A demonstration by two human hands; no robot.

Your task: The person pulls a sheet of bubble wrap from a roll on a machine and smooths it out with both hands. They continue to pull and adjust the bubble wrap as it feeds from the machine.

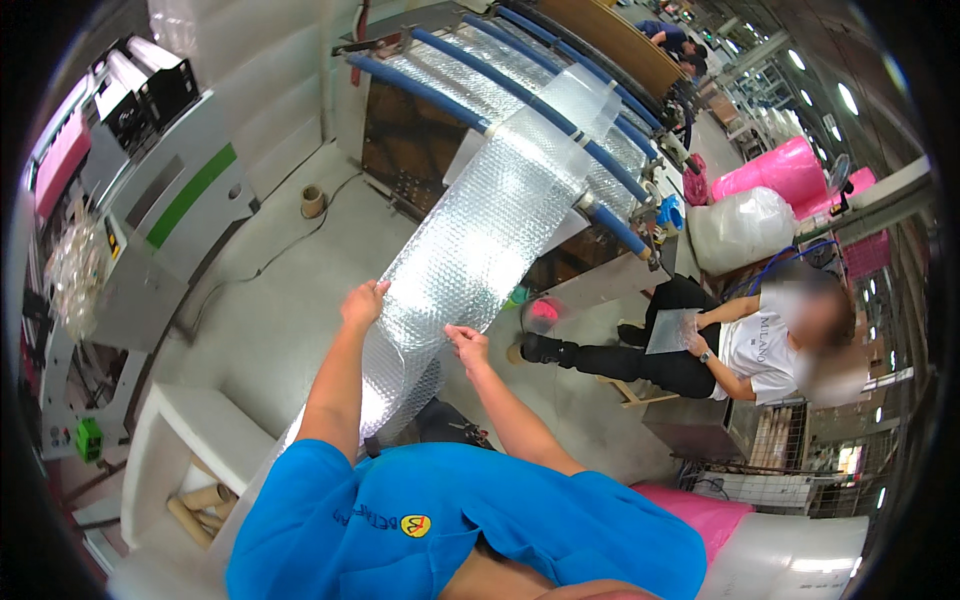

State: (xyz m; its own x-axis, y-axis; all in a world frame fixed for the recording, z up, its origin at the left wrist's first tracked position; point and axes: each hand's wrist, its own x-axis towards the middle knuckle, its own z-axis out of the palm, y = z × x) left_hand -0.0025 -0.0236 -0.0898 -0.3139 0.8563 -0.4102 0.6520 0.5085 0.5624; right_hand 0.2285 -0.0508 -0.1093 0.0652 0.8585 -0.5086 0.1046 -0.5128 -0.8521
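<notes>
Leftward, a pale machine with a green stripe (pixel 195 195) stands on the floor (pixel 270 310). Near the middle, the left hand (pixel 362 303) pinches one long edge of a silvery bubble-wrap sheet (pixel 478 225), which slopes down from blue rollers (pixel 420 93). The right hand (pixel 467 346) has its fingers closed on the opposite edge, slightly lower. Good handling probably means matching both grips and drawing evenly, keeping it flat, without skew or creases. Farther right, a seated co-worker (pixel 755 345) holds a clear sheet (pixel 668 332).
</notes>
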